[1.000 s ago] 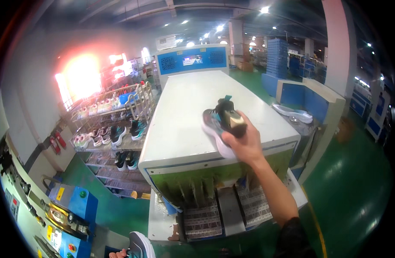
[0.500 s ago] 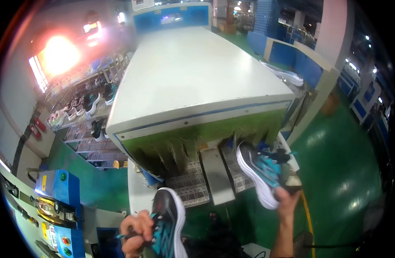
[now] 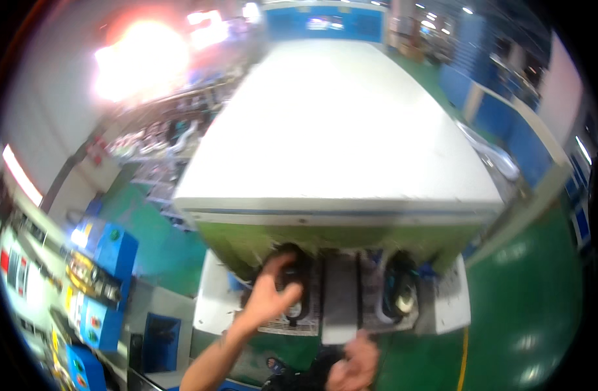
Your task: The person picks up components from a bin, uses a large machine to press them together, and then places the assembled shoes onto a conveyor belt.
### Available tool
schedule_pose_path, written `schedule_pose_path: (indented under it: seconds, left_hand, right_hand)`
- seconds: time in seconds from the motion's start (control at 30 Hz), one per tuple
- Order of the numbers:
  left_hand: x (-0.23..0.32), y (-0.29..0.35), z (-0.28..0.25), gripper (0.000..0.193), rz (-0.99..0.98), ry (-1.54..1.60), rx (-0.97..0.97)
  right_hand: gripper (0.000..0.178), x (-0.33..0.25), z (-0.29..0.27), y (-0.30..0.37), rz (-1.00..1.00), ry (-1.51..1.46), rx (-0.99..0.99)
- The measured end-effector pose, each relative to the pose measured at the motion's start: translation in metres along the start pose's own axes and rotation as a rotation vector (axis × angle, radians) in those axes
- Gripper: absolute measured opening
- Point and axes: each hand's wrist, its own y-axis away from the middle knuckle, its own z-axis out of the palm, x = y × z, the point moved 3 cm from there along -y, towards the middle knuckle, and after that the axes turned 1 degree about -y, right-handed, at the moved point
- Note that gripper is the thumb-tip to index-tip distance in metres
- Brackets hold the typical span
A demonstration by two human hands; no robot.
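Two dark sneakers stand at the mouth of a white tunnel machine, each on its own conveyor. Over the left sneaker (image 3: 301, 268) is my left hand (image 3: 273, 293), with thumb and fingers apart; it covers part of the shoe, and whether it touches cannot be seen. The right sneaker (image 3: 399, 287), dark with teal parts and a pale sole edge, rests on the right conveyor, untouched. Nearer to me, below the grey strip (image 3: 341, 300) between the conveyors, my right hand (image 3: 354, 365) is smeared by motion and shows no shoe in it.
The white machine top (image 3: 344, 130) stretches away, with a green flap curtain (image 3: 351, 240) below its front edge. A shoe rack (image 3: 162, 140) stands at left behind. Blue control boxes (image 3: 116, 260) are at near left. Blue partitions (image 3: 527, 137) and a pale sole-like piece (image 3: 491, 153) lie right.
Both sneakers have gone from my hands onto the conveyors. My left hand has moved forward over the left one, while my right has drawn back toward me. The view has shifted.
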Motion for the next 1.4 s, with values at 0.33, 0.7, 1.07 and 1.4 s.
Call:
schedule_pose_path:
  seconds: [0.33,0.7,1.07,1.4]
  left_hand:
    - [0.012,0.359,-0.142,0.019,-0.557,0.052,0.81]
    - [-0.037,0.882,0.045,0.025,-1.586,-0.797,2.379]
    - [-0.037,0.935,0.194,0.043,-2.236,-0.672,2.487]
    - [-0.042,0.951,0.187,0.043,-2.132,-0.762,2.552]
  right_hand:
    - [0.013,-0.194,0.183,0.087,0.177,-1.063,-1.299]
    - [0.039,-0.386,0.116,0.453,-0.978,-0.612,-2.655]
    - [0.076,-0.581,-0.273,0.811,-2.709,-1.737,-1.894]
    - [0.065,-0.465,-0.132,0.77,-2.142,-1.284,-2.393]
